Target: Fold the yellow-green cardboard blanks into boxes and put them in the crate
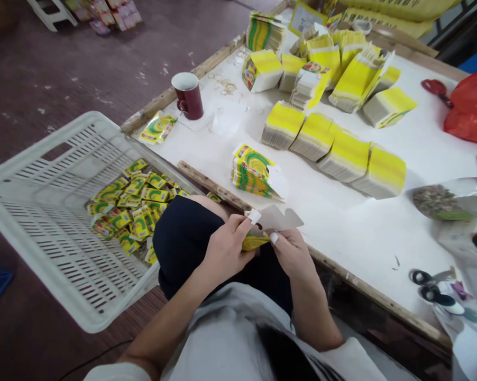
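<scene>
Over my lap, both hands pinch one flat printed carton, grey inside and yellow-green outside. My left hand grips its left part with fingers curled round. My right hand holds the right part, thumb on top. Just beyond them a small pile of the same yellow-green cartons lies at the near edge of the white table. To my left a white slatted crate holds several folded yellow-green cartons.
Rows of yellow-edged carton stacks fill the table's middle and back. A dark red mug and rubber bands stand at the left edge. Scissors lie at the near right, a red bag at the far right.
</scene>
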Motion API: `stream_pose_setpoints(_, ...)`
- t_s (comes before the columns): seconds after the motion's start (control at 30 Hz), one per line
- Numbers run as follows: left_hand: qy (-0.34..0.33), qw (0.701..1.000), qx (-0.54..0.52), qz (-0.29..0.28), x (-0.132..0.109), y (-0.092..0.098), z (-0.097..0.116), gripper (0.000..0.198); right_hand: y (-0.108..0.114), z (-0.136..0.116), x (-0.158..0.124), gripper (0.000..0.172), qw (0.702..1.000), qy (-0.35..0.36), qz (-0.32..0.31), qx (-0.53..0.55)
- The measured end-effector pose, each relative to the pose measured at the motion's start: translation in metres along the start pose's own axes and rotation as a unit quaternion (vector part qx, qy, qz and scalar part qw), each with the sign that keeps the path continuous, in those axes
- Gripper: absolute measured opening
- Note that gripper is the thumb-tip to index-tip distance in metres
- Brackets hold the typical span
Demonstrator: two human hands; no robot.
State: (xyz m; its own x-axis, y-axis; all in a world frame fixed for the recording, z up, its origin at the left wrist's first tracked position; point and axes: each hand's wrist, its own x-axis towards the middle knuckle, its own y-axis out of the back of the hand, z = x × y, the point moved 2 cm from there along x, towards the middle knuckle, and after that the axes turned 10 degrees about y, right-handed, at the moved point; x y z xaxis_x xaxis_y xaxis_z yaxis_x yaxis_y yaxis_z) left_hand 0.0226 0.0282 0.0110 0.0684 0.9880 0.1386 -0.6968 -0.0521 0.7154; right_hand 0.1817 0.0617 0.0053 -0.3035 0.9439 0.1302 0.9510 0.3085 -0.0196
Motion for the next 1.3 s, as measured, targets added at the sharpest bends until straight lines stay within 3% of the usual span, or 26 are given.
stream_pose_setpoints(0.17, 0.028, 0.998, -0.046, -0.04, 0.001, 0.0, -0.003, 0.057, 0.002, -0.009, -0.005, 0.044, 0.99, 0.091, -0.068, -0.079)
stream_pose_setpoints(0.23, 0.046, 0.995, -0.071, -0.044, 0.001, -0.003, -0.003, 0.066, 0.001, -0.011, -0.006, 0.049, 0.977, 0.136, -0.089, -0.136)
stream_pose_setpoints(0.33, 0.056, 0.996, -0.056, 0.031, 0.002, -0.004, -0.003, 0.081, 0.001, -0.006, -0.005, 0.043, 0.967, 0.17, -0.043, -0.186)
stream_pose_setpoints(0.4, 0.04, 0.996, -0.02, 0.082, 0.003, -0.001, -0.001, 0.076, 0.002, 0.0, -0.004, 0.045, 0.967, 0.183, 0.01, -0.179)
stream_pose_setpoints(0.47, 0.025, 0.995, 0.0, 0.092, 0.004, 0.004, -0.001, 0.064, 0.003, 0.004, -0.003, 0.05, 0.962, 0.198, 0.017, -0.189)
stream_pose_setpoints(0.63, 0.036, 0.996, -0.022, 0.074, 0.003, 0.019, -0.006, 0.06, 0.015, 0.006, 0.0, 0.037, 0.937, 0.206, -0.084, -0.269)
stream_pose_setpoints(0.77, 0.023, 0.999, -0.033, 0.028, 0.004, 0.025, -0.005, 0.068, 0.029, -0.003, 0.008, 0.024, 0.936, 0.181, -0.183, -0.239)
stream_pose_setpoints(0.83, 0.007, 0.999, -0.022, 0.033, 0.005, 0.027, -0.001, 0.07, 0.028, -0.006, 0.011, 0.025, 0.939, 0.168, -0.203, -0.222)
stream_pose_setpoints(0.9, 0.0, 0.999, -0.009, 0.051, 0.007, 0.027, 0.002, 0.071, 0.023, -0.005, 0.011, 0.033, 0.95, 0.155, -0.181, -0.204)
stream_pose_setpoints(1.03, 0.004, 0.997, -0.014, 0.071, 0.007, 0.024, 0.003, 0.072, 0.01, 0.004, 0.007, 0.074, 0.974, 0.143, -0.109, -0.141)
stream_pose_setpoints(1.2, 0.011, 0.994, -0.024, 0.104, 0.007, 0.02, -0.005, 0.064, -0.001, 0.006, 0.011, 0.062, 0.97, 0.124, -0.105, -0.182)
stream_pose_setpoints(1.27, 0.033, 0.985, -0.073, 0.151, 0.01, 0.022, -0.01, 0.062, -0.001, 0.004, 0.02, 0.075, 0.972, 0.134, -0.097, -0.169)
stream_pose_setpoints(1.3, 0.042, 0.971, -0.125, 0.2, 0.012, 0.024, -0.013, 0.066, 0.0, 0.003, 0.026, 0.082, 0.974, 0.142, -0.084, -0.156)
